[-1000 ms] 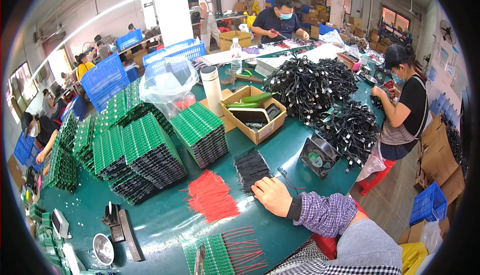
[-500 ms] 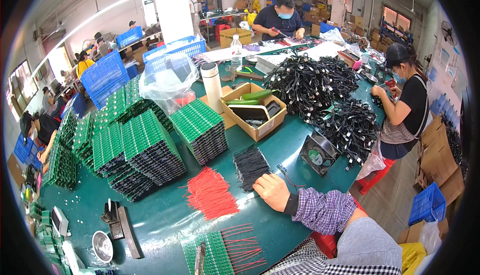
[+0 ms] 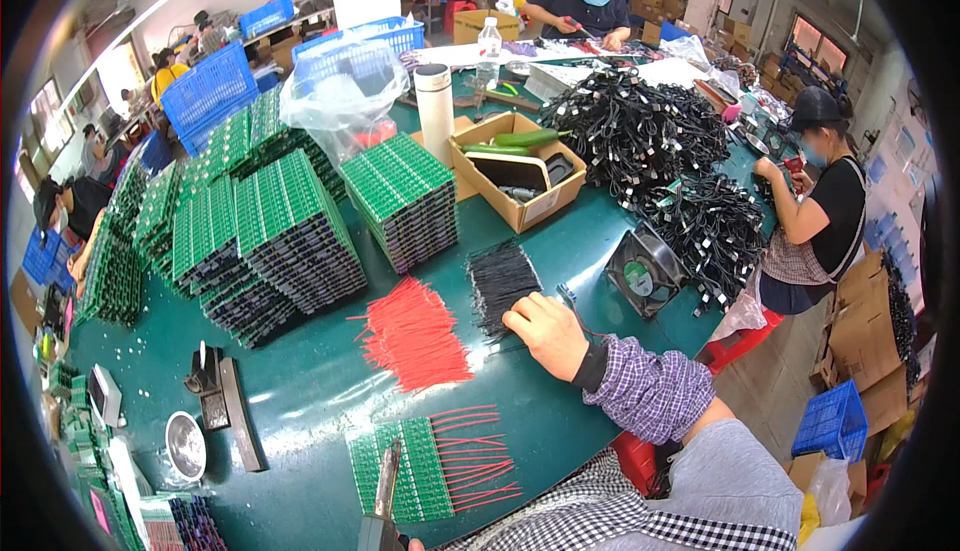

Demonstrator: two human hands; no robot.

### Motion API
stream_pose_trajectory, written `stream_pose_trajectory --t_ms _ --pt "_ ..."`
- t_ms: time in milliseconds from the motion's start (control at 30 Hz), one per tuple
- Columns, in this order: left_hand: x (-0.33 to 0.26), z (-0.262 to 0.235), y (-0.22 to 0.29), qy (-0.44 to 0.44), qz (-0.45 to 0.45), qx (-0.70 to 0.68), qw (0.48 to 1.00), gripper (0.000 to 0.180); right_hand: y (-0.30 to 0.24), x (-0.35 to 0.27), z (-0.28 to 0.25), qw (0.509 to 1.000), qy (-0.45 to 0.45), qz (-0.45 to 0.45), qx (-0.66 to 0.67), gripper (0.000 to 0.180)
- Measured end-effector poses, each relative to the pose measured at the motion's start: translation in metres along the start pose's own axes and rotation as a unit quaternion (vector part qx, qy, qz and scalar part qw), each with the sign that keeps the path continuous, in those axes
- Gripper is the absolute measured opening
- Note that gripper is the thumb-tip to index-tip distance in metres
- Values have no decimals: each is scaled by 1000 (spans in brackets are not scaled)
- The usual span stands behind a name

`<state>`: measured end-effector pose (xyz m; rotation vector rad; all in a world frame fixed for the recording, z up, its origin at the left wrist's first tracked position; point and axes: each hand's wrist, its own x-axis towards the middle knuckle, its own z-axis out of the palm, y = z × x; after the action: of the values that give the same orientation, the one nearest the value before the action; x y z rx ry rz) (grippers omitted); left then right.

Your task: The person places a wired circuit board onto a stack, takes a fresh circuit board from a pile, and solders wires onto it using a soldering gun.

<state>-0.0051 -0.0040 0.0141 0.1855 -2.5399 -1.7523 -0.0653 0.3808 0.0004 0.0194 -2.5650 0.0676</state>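
My right hand point(image 3: 548, 334) lies at the right edge of a pile of black wires point(image 3: 497, 286), fingers bent together; what the fingertips pinch is hidden. Left of it is a heap of red wires point(image 3: 415, 336). Nearer to me lies a green circuit board panel point(image 3: 408, 471), with a row of red wires point(image 3: 475, 456) sticking out from its right edge. Over that panel points a soldering iron point(image 3: 387, 481) with a worn metal tip and dark handle. Only a sliver of my left hand point(image 3: 415, 545) shows at the lower edge, closed round the handle.
Stacked green circuit boards point(image 3: 290, 206) fill the far left. Beyond the wires stand a cardboard box point(image 3: 535, 209), a white flask point(image 3: 434, 116), a fan point(image 3: 645, 273) and heaped black cables point(image 3: 640, 136). A metal bowl point(image 3: 186, 446) sits at left. Two co-workers sit across and at right.
The whole view has shifted a little. The soldering iron's handle and a sliver of my left hand now show at the lower edge. My right hand stays by the black wires.
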Motion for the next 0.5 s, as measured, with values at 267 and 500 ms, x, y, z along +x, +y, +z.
stream_pose_trajectory --t_ms 267,500 --pt "3 4 -8 5 77 -34 996 35 -26 26 -38 980 -148 -123 -53 8" --pt "5 6 -44 23 26 -90 995 30 -63 43 -15 936 -252 -203 -142 12"
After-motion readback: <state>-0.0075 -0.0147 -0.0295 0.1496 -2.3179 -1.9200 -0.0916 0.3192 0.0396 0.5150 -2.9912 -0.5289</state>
